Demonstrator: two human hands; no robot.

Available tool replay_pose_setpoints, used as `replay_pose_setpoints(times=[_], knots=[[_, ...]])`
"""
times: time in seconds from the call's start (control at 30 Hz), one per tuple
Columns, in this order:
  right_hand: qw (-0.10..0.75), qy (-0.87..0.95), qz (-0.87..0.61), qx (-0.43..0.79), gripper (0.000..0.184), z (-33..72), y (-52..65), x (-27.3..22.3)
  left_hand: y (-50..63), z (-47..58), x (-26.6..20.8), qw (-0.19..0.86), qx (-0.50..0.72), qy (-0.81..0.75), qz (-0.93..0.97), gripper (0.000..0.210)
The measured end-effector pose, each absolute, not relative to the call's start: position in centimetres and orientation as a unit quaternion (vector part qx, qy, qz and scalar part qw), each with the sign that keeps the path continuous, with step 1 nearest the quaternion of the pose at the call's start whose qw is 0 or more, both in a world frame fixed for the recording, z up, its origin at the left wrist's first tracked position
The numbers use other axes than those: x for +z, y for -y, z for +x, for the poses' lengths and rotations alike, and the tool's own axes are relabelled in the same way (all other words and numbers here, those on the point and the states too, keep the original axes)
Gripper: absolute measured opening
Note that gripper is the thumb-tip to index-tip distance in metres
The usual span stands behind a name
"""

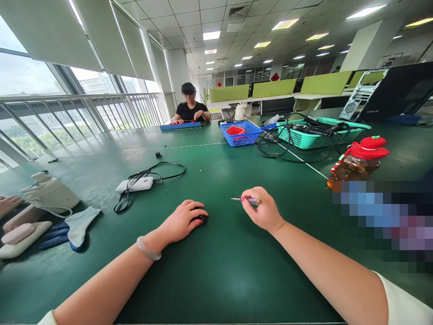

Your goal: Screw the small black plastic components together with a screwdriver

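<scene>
My left hand [184, 221] rests on the green table [216, 280], its fingers curled round a small black part [202, 217]. Most of that part is hidden under the fingers, so its kind does not show. To the right, my right hand [265, 210] grips a small screwdriver [253, 200] by its brownish handle. Its thin metal shaft points left, toward my left hand, with a gap between the tip and the black part. Beyond my left hand lie a white power bank [135, 184] with a looped black cable [176, 164] and a tiny black piece [158, 155].
At left are a blue-and-white glove [79, 225], a beige device [54, 194] and another person's hand [10, 205]. Blue [241, 139] and turquoise [306, 141] baskets hold parts and cables. A red-lidded jar [360, 164] stands right. A person [192, 110] sits at the far end.
</scene>
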State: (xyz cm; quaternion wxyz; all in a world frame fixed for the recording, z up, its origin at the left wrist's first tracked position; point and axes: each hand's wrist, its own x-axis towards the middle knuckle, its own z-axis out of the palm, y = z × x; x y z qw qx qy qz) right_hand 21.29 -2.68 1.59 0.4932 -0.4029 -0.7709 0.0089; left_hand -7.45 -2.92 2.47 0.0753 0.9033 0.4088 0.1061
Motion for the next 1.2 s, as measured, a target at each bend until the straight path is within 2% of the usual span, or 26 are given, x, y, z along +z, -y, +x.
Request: replay_pose_setpoints(times=[0.33, 0.43, 0.6, 0.7, 0.97, 1.2], knots=[[0.481, 0.773, -0.411, 0.041, 0.016, 21.1, 2.9, 1.5, 4.2, -22.2, 2.1, 0.009, 0.128, -0.575, 0.808, 0.041], [0.485, 0.770, -0.414, 0.034, 0.016, 21.2, 2.9, 1.5, 4.5, -23.9, 2.6, 0.035, 0.190, -0.633, 0.750, 0.052], [0.484, 0.763, -0.426, 0.026, 0.016, 21.1, 3.0, 1.5, 5.8, -22.5, 4.6, 0.136, 0.278, -0.742, 0.594, 0.064], [0.484, 0.763, -0.426, 0.024, 0.016, 21.1, 2.9, 1.4, 6.3, -21.3, 5.5, 0.140, 0.299, -0.768, 0.549, 0.070], [0.485, 0.766, -0.420, 0.034, 0.016, 21.1, 2.9, 1.4, 6.5, -21.7, 5.8, 0.037, 0.226, -0.763, 0.605, 0.045], [0.485, 0.764, -0.423, 0.044, 0.014, 21.2, 2.9, 1.4, 6.3, -22.7, 5.6, 0.019, 0.228, -0.780, 0.583, 0.042]])
